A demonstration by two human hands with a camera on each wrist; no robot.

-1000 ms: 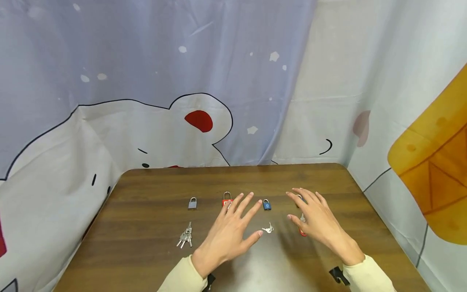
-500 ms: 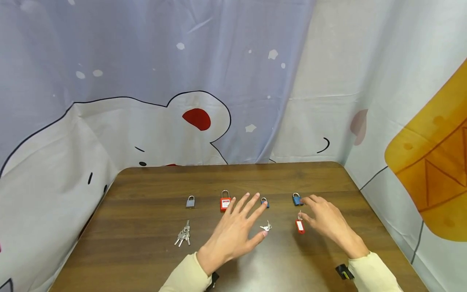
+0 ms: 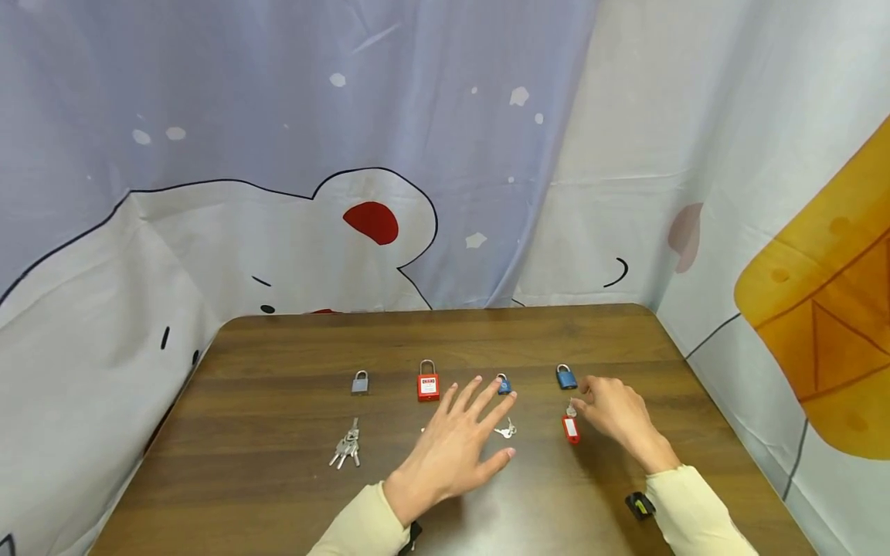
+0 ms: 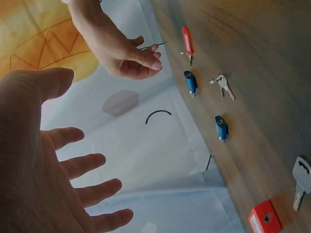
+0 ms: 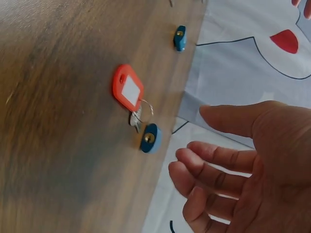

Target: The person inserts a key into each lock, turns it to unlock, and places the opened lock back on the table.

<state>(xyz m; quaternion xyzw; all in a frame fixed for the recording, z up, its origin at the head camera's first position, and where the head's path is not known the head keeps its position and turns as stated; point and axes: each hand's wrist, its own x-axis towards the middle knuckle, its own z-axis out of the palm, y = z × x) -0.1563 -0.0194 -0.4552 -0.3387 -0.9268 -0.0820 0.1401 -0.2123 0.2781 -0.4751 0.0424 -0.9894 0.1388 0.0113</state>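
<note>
My left hand [image 3: 452,444] hovers over the table with its fingers spread, holding nothing. It partly covers a small blue padlock [image 3: 504,388] and hides most of a key [image 4: 302,174] lying in front of the red padlock [image 3: 428,388]. Two small keys [image 3: 507,429] lie near its thumb. At the right, my right hand [image 3: 619,417] hangs above the table, fingers loosely bent, with nothing between thumb and fingers in the right wrist view. Nearest to it are a larger blue padlock [image 3: 566,378] and a key on a ring with a red tag [image 5: 128,88].
A grey padlock [image 3: 359,384] stands at the left of the padlock row, with a bunch of silver keys [image 3: 346,446] in front. The wooden table [image 3: 264,401] ends at a printed curtain [image 3: 292,262] behind and at the sides.
My right hand has drawn back from over the blue padlock and red tag, uncovering them, and its fingers have bent more. The left hand has shifted slightly right, uncovering the red padlock.
</note>
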